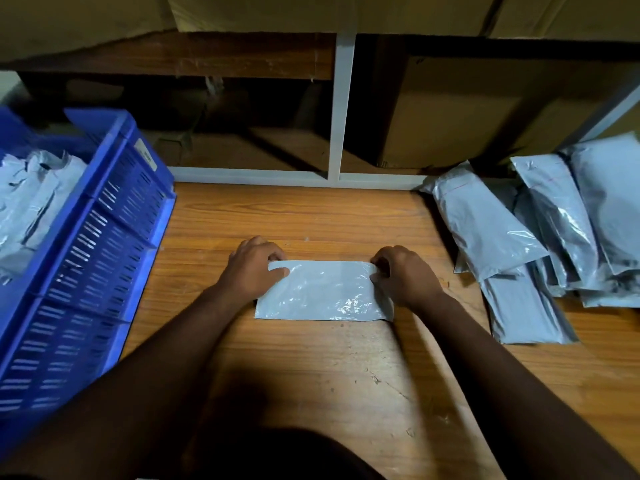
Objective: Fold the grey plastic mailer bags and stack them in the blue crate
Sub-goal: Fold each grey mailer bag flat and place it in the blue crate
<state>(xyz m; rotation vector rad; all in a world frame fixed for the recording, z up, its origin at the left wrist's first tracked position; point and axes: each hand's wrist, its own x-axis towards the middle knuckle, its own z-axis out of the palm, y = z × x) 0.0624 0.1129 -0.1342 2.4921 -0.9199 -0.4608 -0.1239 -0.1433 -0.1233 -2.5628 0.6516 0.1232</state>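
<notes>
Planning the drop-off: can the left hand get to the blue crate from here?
Probably yes: the blue crate sits open-topped just beside the left hand, with bare table between.

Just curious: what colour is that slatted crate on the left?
Blue; the crate shows in the head view.

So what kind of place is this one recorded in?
Probably a packing or dispatch workstation in a storeroom: a wooden table with a pile of unfolded grey mailer bags, a blue crate holding folded ones, and cardboard boxes on shelving behind.
</notes>
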